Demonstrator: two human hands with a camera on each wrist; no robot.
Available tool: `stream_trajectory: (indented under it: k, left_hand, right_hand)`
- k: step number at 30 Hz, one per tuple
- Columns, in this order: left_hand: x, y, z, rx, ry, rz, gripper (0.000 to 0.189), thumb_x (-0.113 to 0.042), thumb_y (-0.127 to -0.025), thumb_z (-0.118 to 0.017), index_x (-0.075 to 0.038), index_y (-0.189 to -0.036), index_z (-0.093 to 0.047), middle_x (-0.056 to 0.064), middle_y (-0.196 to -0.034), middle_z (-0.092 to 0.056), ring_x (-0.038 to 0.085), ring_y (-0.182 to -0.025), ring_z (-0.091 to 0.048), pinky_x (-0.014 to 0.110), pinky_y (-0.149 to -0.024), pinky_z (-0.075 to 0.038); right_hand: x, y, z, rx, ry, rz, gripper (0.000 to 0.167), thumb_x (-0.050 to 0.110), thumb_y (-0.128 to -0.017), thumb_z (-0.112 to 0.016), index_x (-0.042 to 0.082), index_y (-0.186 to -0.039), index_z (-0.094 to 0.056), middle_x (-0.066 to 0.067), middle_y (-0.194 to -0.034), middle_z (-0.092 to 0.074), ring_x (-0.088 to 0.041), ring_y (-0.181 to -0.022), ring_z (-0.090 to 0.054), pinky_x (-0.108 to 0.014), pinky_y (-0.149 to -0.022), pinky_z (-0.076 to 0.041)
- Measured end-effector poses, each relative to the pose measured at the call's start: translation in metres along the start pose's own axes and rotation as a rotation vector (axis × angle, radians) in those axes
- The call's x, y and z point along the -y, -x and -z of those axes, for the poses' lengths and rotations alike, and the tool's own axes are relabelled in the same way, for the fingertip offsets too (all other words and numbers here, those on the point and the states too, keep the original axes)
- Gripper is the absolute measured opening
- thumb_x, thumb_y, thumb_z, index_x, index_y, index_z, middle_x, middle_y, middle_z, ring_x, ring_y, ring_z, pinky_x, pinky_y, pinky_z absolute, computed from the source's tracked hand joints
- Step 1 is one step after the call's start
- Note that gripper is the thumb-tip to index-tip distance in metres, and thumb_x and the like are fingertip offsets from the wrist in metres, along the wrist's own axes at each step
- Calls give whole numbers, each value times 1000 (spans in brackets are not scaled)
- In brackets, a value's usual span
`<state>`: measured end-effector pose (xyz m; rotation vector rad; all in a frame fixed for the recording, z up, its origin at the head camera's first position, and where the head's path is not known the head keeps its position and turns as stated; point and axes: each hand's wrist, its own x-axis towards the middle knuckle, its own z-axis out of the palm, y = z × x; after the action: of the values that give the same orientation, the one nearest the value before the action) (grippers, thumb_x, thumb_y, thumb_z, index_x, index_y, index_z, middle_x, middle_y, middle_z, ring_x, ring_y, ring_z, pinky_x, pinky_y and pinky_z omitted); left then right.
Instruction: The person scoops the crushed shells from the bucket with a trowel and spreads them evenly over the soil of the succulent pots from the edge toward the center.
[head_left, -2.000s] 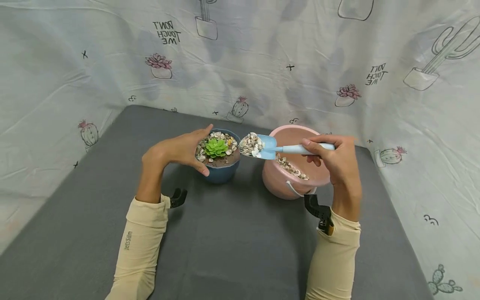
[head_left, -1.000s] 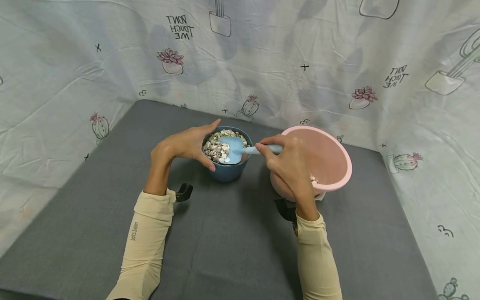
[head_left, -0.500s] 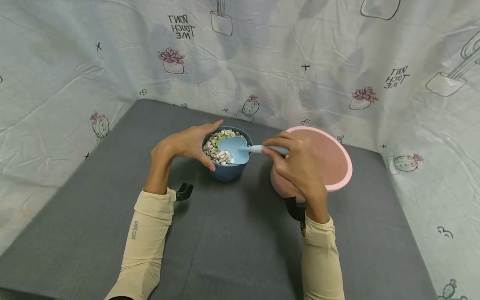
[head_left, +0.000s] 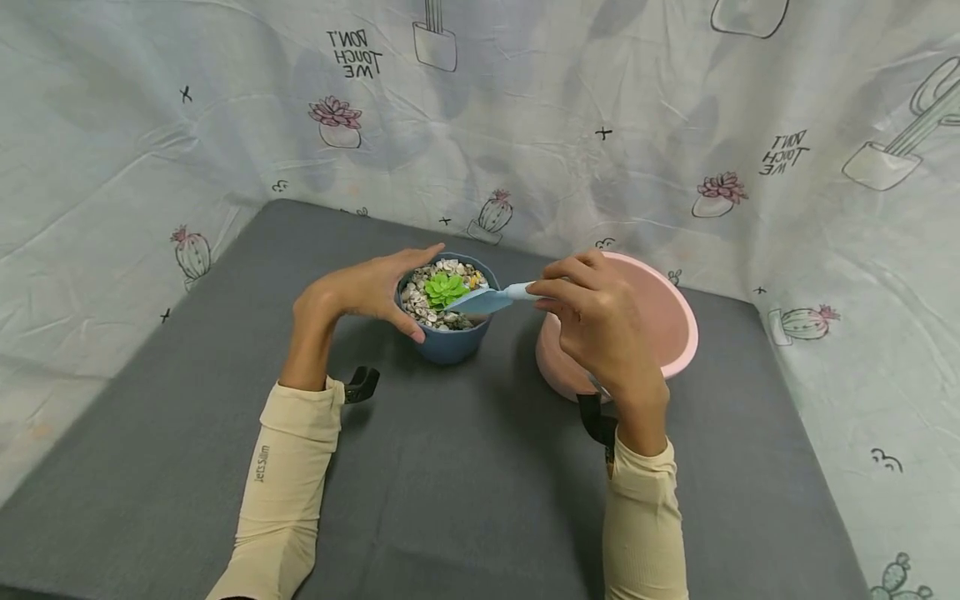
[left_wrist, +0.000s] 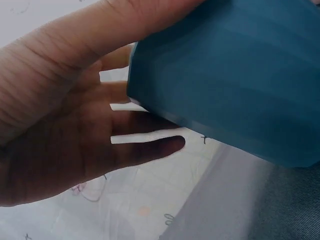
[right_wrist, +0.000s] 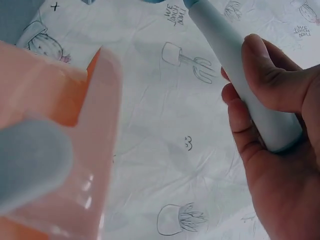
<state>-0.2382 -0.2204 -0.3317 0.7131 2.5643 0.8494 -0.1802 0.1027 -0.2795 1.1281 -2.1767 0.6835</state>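
A blue flowerpot [head_left: 448, 346] stands on the grey table, holding a bright green succulent [head_left: 446, 290] ringed by pale pebbles [head_left: 422, 305]. My left hand [head_left: 375, 287] holds the pot's left side, thumb in front and fingers behind; the left wrist view shows these fingers [left_wrist: 145, 122] along the pot wall. With my right hand [head_left: 600, 321] I grip the pale handle [right_wrist: 225, 55] of a light blue trowel [head_left: 480, 302]. Its blade is tilted over the pot's right half, tip beside the succulent, and no pebbles show on it.
A pink bucket [head_left: 678, 325] stands to the right, partly behind my right hand and wrist. A pale curtain [head_left: 525, 108] printed with cacti hangs along the back and sides of the grey table [head_left: 450, 483].
My right hand has brought the trowel from near the bucket to over the pot and tipped it. Pebbles have slid off the blade around the succulent. My left hand stays on the pot.
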Motion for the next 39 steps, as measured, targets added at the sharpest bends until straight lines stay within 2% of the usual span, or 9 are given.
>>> stream_trajectory:
  k: [5, 12, 14, 18, 23, 26, 31, 35, 39]
  left_hand:
    - [-16, 1, -4, 52, -43, 65, 133, -50, -78, -91, -22, -171, -1, 22, -176, -2, 48, -163, -11, 70, -124, -28]
    - [-69, -4, -18, 37, -230, 427, 132, -73, -80, -78, -19, -170, 2, 27, -175, 0, 57, -157, -20, 72, -121, -31]
    - [-77, -6, -20, 10, -260, 469, 136, -73, -78, -79, -16, -170, 3, 30, -174, -4, 61, -153, -26, 72, -121, -31]
    - [-66, -8, -17, -26, -246, 385, 138, -64, -75, -88, -24, -170, 4, 27, -174, -14, 57, -152, -31, 72, -118, -36]
    - [-18, 0, -2, -25, -56, 53, 141, -42, -68, -100, -32, -170, -3, 13, -176, -18, 44, -159, -27, 69, -120, -34]
    - [3, 12, 7, -39, 54, -42, 144, -34, -66, -102, -34, -170, -2, 7, -178, -13, 43, -160, -27, 67, -122, -32]
    - [-13, 26, 12, -26, -19, 100, 141, -41, -72, -96, -31, -169, 6, 19, -176, -16, 48, -153, -37, 67, -118, -38]
    - [-45, 15, 2, 88, -114, 268, 141, -55, -77, -90, -33, -167, 16, 35, -171, -9, 57, -155, -26, 74, -114, -37]
    - [-51, 6, -2, 79, -163, 327, 147, -55, -74, -92, -35, -166, 21, 35, -172, -6, 58, -156, -21, 76, -114, -35]
  right_hand:
    - [-1, 1, 4, -17, 39, 47, 20, -15, -83, -78, 1, -95, -80, -12, -97, -75, -31, -96, -62, -35, -82, -56]
    - [-4, 7, 16, -179, -29, -73, 17, -15, -85, -76, -2, -96, -81, -16, -95, -75, -35, -96, -60, -30, -85, -46]
    - [-5, 8, 20, -221, -34, -111, 17, -14, -85, -76, -2, -96, -81, -16, -94, -76, -35, -95, -60, -26, -85, -45]
    - [-9, 12, 32, -276, -38, -174, 13, -10, -86, -78, -2, -95, -82, -16, -93, -76, -35, -94, -61, -15, -86, -43]
    - [-18, 19, 47, -383, -52, -224, 12, -12, -82, -81, -3, -90, -83, -20, -89, -76, -20, -91, -61, -13, -86, -44]
    - [-22, 26, 57, -463, -52, -273, 12, -15, -79, -81, -5, -86, -82, -23, -87, -75, -4, -93, -60, -14, -85, -44]
    - [-26, 35, 71, -539, -21, -359, 12, -16, -76, -82, -9, -85, -81, -14, -86, -77, 5, -94, -59, -15, -85, -43]
    - [-28, 37, 74, -533, -8, -375, 10, -13, -77, -83, -10, -86, -81, -16, -88, -77, 5, -93, -59, -16, -86, -42]
    - [-31, 37, 74, -509, -2, -375, 10, -11, -78, -83, -8, -87, -81, -23, -88, -76, 6, -92, -58, -15, -85, -42]
